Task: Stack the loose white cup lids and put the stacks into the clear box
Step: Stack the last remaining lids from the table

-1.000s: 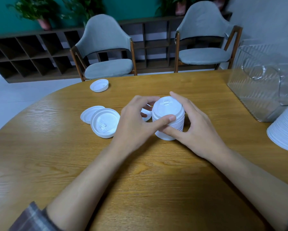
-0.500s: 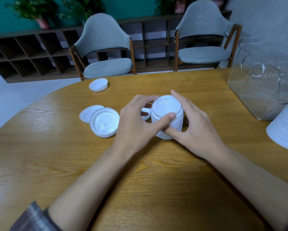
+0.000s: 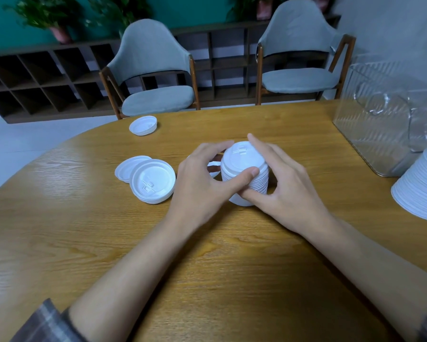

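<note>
A stack of white cup lids (image 3: pixel 243 160) stands on the wooden table (image 3: pixel 207 267) at mid-table. My left hand (image 3: pixel 202 186) grips it from the left, thumb on its front rim. My right hand (image 3: pixel 286 188) holds it from the right, with the index finger along the top edge and the thumb low on its front. A short pile of lids (image 3: pixel 153 180) lies to the left, overlapping another lid (image 3: pixel 126 166). One upturned lid (image 3: pixel 143 125) sits near the far edge. Another lid (image 3: pixel 213 166) peeks between my hands. The clear box (image 3: pixel 380 119) stands at the right.
A tall stack of white lids (image 3: pixel 422 188) stands at the right edge, in front of the clear box. Two grey chairs (image 3: pixel 155 77) stand behind the table, with dark shelving and potted plants along the wall.
Both hands stay around the stack with almost no movement. The fingers shifted slightly on its rim.
</note>
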### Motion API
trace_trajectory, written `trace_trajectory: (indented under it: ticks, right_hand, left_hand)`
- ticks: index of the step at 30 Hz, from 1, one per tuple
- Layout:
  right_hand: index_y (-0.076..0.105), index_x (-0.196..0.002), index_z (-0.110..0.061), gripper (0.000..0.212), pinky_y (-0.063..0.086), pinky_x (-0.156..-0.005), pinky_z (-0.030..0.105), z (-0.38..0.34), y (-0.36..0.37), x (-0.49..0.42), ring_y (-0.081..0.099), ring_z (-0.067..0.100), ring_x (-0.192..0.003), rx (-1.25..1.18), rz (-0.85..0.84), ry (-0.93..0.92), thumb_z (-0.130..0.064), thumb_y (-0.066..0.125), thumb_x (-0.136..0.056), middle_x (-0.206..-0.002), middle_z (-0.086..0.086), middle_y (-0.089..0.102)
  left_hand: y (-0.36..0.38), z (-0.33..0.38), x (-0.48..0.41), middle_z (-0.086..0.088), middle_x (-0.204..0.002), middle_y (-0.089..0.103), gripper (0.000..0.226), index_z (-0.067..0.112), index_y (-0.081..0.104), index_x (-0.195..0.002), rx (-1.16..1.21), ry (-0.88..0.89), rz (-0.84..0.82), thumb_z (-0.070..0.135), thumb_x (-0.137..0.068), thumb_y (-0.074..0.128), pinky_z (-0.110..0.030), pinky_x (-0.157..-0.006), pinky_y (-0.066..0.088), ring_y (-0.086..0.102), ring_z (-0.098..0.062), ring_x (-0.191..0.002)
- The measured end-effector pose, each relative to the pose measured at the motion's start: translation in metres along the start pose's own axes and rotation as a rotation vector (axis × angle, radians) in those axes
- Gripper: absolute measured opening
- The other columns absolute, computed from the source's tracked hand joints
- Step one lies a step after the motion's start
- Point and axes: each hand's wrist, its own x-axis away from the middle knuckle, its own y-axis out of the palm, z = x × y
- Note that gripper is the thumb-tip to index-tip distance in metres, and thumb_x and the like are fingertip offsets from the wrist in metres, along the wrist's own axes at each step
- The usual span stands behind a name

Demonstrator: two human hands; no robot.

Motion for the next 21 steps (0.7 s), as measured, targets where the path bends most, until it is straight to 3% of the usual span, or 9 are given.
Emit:
trace_trajectory:
  ticks: [4,10,13,15,18,21]
  right_hand:
    - [0.044,-0.157,-0.019,0.086,0.032,-0.103,0.002,-0.001,0.000,-0.001,0.043,-0.005,-0.132,-0.008,0.019,0.000,-0.035,0.085,-0.083,-0.151,-0.007,0.051]
    - [0.047,-0.155,-0.022,0.084,0.029,-0.099,-0.001,-0.002,0.000,0.000,0.045,-0.006,-0.129,-0.036,0.010,0.015,-0.043,0.082,-0.082,-0.148,-0.013,0.052]
    - [0.048,-0.155,-0.023,0.085,0.029,-0.101,0.000,-0.002,-0.001,0.000,0.047,-0.006,-0.129,-0.031,0.004,0.011,-0.050,0.083,-0.081,-0.147,-0.015,0.053]
    - [0.049,-0.154,-0.024,0.086,0.028,-0.102,0.000,-0.002,-0.002,-0.001,0.047,-0.006,-0.130,-0.022,-0.001,0.007,-0.051,0.083,-0.080,-0.146,-0.016,0.053]
    - [0.048,-0.154,-0.026,0.086,0.028,-0.101,-0.001,-0.002,-0.002,-0.001,0.046,-0.007,-0.129,-0.023,-0.004,0.016,-0.051,0.084,-0.080,-0.144,-0.017,0.053]
    - [0.048,-0.154,-0.025,0.086,0.027,-0.101,-0.001,-0.002,-0.003,-0.001,0.046,-0.006,-0.129,-0.016,-0.003,0.021,-0.048,0.086,-0.080,-0.143,-0.016,0.054]
  left_hand:
    - [-0.001,0.000,-0.001,0.014,-0.118,0.071,0.058,0.023,0.073,-0.127,-0.005,-0.014,-0.009,0.047,-0.077,0.090,-0.014,-0.091,0.052,0.067,-0.001,-0.110]
    - [-0.005,-0.002,-0.003,0.016,-0.121,0.071,0.067,0.023,0.073,-0.130,0.007,-0.059,-0.069,0.052,-0.072,0.089,-0.010,-0.089,0.051,0.067,0.004,-0.108]
    - [-0.018,-0.004,-0.010,0.017,-0.125,0.073,0.061,0.021,0.073,-0.131,0.086,-0.103,-0.175,0.057,-0.082,0.077,-0.027,-0.101,0.055,0.067,0.004,-0.114]
    - [-0.029,-0.010,-0.017,0.018,-0.123,0.074,0.048,0.022,0.074,-0.129,0.072,-0.108,-0.151,0.057,-0.096,0.067,-0.036,-0.106,0.054,0.067,0.002,-0.117]
    - [-0.039,-0.022,-0.022,0.014,-0.108,0.078,0.030,0.024,0.076,-0.122,-0.127,-0.050,-0.015,0.036,-0.096,0.067,-0.037,-0.099,0.056,0.071,-0.003,-0.106]
    - [-0.040,-0.031,-0.020,0.011,-0.104,0.078,0.030,0.023,0.076,-0.119,-0.473,0.060,-0.103,0.027,-0.089,0.076,-0.038,-0.091,0.056,0.070,-0.007,-0.100]
